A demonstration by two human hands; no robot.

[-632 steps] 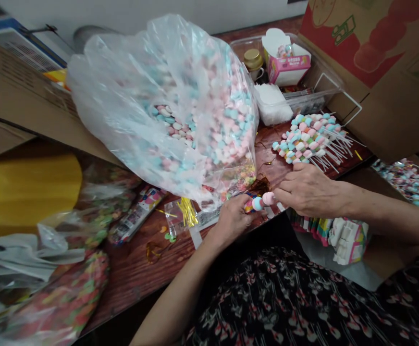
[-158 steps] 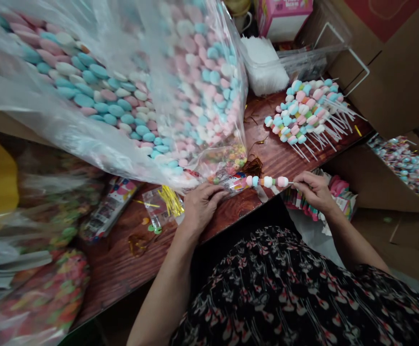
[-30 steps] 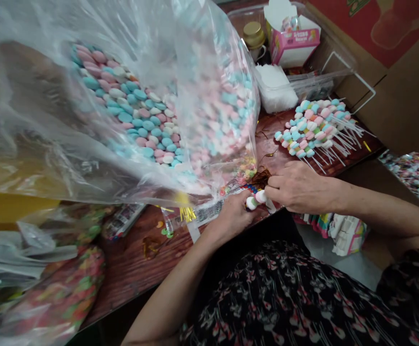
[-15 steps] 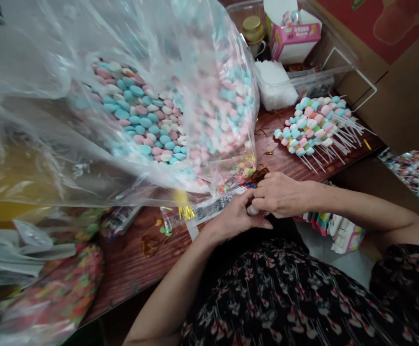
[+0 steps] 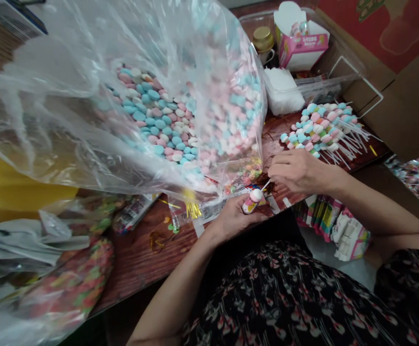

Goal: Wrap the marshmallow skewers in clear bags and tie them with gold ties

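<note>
L hand [image 5: 234,218] fingers clench marshmallow skewer [image 5: 252,201], R hand [image 5: 299,171] fingers curled near, bag [image 5: 180,96] beside.

A pastel marshmallow skewer [image 5: 252,202] tilts up toward the right.

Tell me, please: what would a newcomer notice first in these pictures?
A huge clear plastic bag of pink, white and blue candies fills the upper left. To its right, many candy skewers lie fanned on the wooden table. At bottom centre, the left hand grips a short candy skewer.
</note>
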